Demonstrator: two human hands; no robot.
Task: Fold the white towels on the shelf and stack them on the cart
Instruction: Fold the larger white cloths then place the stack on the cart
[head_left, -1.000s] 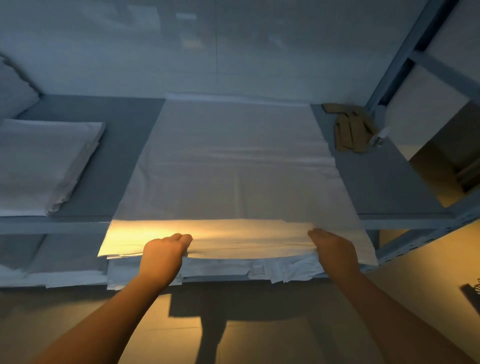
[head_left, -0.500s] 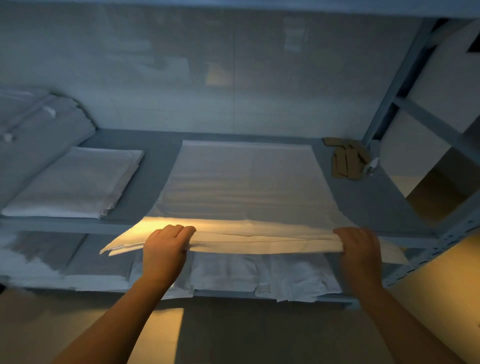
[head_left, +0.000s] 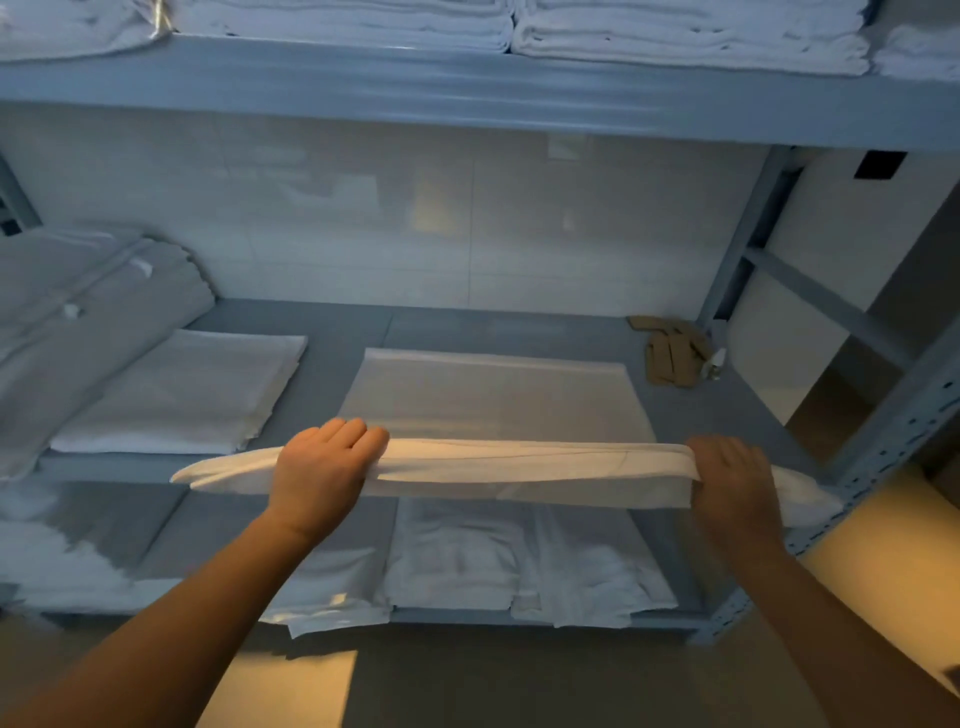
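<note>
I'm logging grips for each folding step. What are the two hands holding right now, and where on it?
Both grip the white towel along its lifted near edge: left hand toward its left end, right hand toward its right end.

Plain white cloth towel (head_left: 498, 410), unpatterned, warm yellow-lit along lifted edge held between left hand (head_left: 322, 467) and right hand (head_left: 732, 488). Grey-blue metal shelf (head_left: 332, 338) under it. Left of grip: plain white folded flat sheet (head_left: 182, 395). Above grip: white stacked thick towels (head_left: 691, 36), no pattern. Right of grip, far corner: tan-brown cardboard scraps (head_left: 670, 351). Below grip: white folded linen (head_left: 457, 561). Back wall (head_left: 363, 218) pale white-grey.
</note>
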